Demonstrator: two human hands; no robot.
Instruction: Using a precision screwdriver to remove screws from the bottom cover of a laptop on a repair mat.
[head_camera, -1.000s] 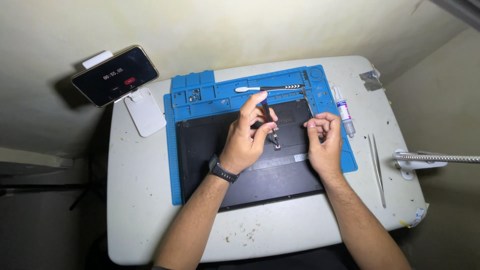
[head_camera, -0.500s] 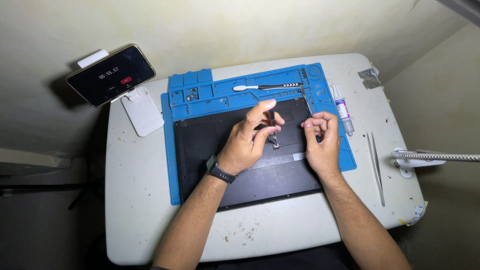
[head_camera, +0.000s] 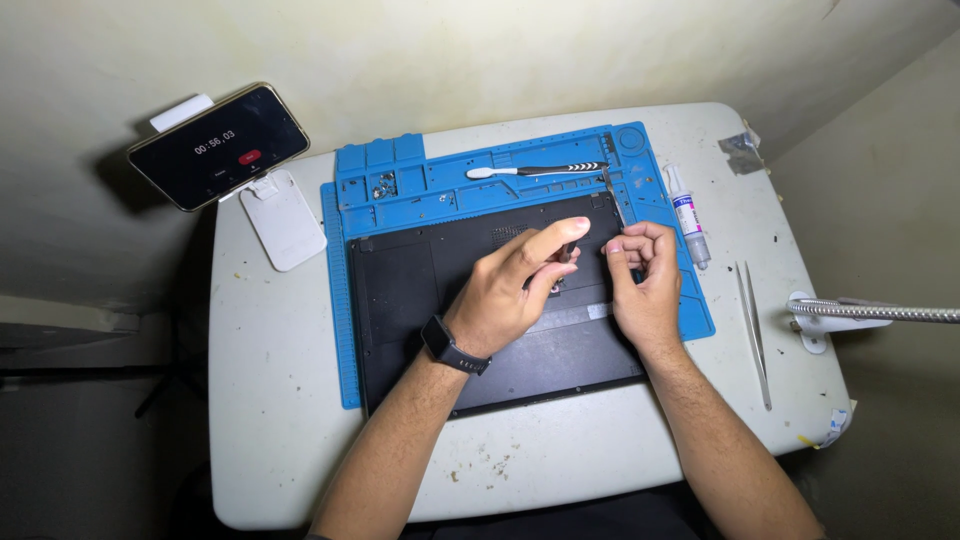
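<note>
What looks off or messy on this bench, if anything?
Nothing broken or spilled. The white table is stained and speckled along its front. A crumpled foil scrap lies at the far right corner, and the tweezers lie loose off the blue mat. Both hands work over the black laptop.

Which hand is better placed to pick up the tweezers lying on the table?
Right. The right hand lies on the laptop's right side, nearer the tweezers at the table's right edge. The left hand sits farther left, pinching a small tool.
</note>
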